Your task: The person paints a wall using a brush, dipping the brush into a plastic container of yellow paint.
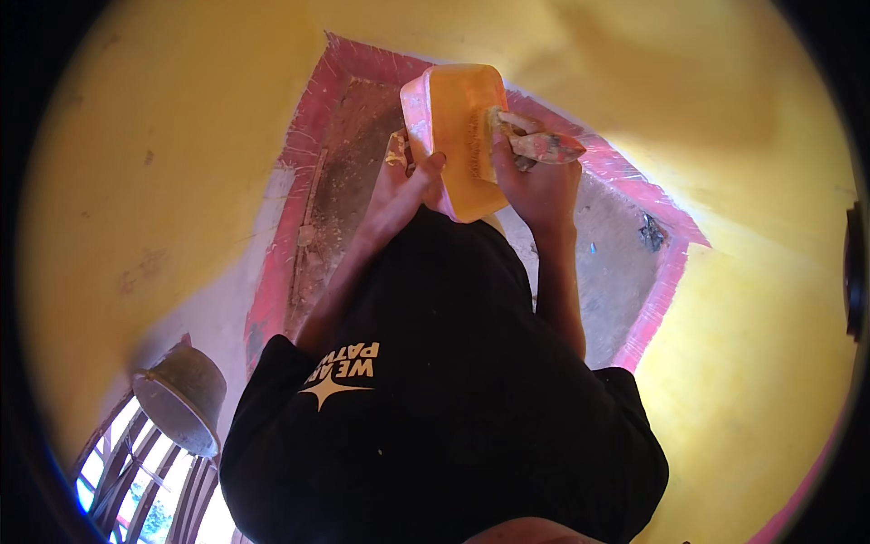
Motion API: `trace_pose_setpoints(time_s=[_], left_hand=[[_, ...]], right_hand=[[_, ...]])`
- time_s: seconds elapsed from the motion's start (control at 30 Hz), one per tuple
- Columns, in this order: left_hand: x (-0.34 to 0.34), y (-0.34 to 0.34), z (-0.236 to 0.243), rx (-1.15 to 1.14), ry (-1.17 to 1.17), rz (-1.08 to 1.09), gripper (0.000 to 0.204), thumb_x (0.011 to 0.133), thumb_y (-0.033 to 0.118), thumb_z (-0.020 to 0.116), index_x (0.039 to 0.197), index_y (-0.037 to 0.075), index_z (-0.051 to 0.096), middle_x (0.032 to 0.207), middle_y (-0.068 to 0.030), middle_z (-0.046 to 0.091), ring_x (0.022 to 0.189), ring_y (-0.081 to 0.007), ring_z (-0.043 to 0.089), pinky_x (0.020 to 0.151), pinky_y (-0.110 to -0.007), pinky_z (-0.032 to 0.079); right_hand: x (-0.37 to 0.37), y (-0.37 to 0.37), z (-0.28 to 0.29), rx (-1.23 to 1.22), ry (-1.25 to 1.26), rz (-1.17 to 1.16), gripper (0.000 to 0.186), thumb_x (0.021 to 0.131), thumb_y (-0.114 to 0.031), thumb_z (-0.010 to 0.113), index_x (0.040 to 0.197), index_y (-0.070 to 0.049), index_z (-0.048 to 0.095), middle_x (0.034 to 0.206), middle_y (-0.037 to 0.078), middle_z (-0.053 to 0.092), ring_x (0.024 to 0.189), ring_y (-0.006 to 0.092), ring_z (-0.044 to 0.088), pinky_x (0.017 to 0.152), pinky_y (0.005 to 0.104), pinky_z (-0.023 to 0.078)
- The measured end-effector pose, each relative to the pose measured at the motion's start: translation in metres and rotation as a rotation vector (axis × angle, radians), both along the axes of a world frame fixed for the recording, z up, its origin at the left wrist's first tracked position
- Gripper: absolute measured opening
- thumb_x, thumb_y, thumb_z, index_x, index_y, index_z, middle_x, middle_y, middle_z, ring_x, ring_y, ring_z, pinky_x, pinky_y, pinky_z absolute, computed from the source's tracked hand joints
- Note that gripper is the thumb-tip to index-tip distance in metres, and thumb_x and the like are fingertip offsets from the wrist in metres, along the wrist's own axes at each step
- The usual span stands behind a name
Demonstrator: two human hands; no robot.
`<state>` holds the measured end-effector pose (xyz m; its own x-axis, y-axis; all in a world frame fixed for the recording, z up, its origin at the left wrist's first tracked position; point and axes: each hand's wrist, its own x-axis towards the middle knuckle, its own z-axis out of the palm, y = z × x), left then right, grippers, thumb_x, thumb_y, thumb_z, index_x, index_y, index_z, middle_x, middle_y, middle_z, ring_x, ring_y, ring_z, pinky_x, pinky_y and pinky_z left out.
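Note:
My left hand (408,181) grips a rectangular plastic paint container (458,91) by its left side, with fingers wrapped round it. Yellow paint colours its inside, and pinkish smears mark its outer side. In my right hand (535,186) is a paint-stained brush (548,150), held over the right half of the container with its bristle end against the yellow inside, partly hidden by my fingers. The container is held up in front of my black-shirted body.
Yellow walls (136,181) surround a dusty grey floor (616,263) edged by a rough pink painted band (662,213). At lower left, a grey bucket (177,408) is beside a barred opening (140,480) with daylight behind it. A dark object (852,272) sits at the right rim.

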<state>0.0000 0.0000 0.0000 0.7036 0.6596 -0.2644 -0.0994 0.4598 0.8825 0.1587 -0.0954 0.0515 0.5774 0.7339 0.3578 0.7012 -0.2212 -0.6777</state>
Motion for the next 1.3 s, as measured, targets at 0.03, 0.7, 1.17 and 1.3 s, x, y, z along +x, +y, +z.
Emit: trace_pose_setpoints(time_s=[0.03, 0.7, 1.17, 1.3], left_hand=[[-0.001, -0.001, 0.001, 0.000, -0.012, 0.002, 0.054, 0.093, 0.017, 0.062, 0.135, -0.001, 0.035, 0.127, -0.0130, 0.051, 0.118, -0.0178, 0.049, 0.100, -0.034, 0.042], [0.001, -0.009, 0.024, -0.039, 0.007, 0.063, 0.042, 0.097, 0.019, 0.056, 0.131, 0.000, 0.040, 0.121, -0.0099, 0.055, 0.111, -0.0150, 0.053, 0.095, -0.031, 0.043], [0.015, -0.018, 0.001, -0.020, -0.029, 0.032, 0.032, 0.097, 0.017, 0.054, 0.121, 0.000, 0.042, 0.103, -0.0044, 0.055, 0.090, -0.0071, 0.052, 0.075, -0.025, 0.045], [0.024, -0.026, -0.003, 0.013, -0.008, 0.000, 0.035, 0.098, 0.023, 0.054, 0.123, 0.001, 0.042, 0.104, -0.0035, 0.055, 0.088, -0.0065, 0.052, 0.073, -0.024, 0.044]], right_hand=[[-0.002, 0.000, 0.000, -0.007, -0.002, -0.009, 0.024, 0.083, -0.023, 0.067, 0.100, -0.006, 0.069, 0.085, 0.013, 0.070, 0.076, 0.0313, 0.069, 0.067, 0.0409, 0.054], [0.035, -0.040, -0.016, 0.462, 0.429, -0.341, 0.027, 0.090, -0.010, 0.066, 0.112, 0.005, 0.063, 0.092, 0.008, 0.067, 0.076, 0.0108, 0.062, 0.060, 0.0241, 0.051], [0.048, -0.051, -0.056, 0.809, 1.444, -0.242, 0.043, 0.099, -0.025, 0.047, 0.134, -0.001, 0.045, 0.132, 0.013, 0.055, 0.122, 0.0279, 0.054, 0.099, 0.0421, 0.047], [0.064, -0.062, -0.070, 0.767, 1.362, -0.299, 0.041, 0.096, -0.026, 0.053, 0.131, -0.005, 0.050, 0.124, 0.008, 0.060, 0.113, 0.0231, 0.059, 0.090, 0.0370, 0.050]])
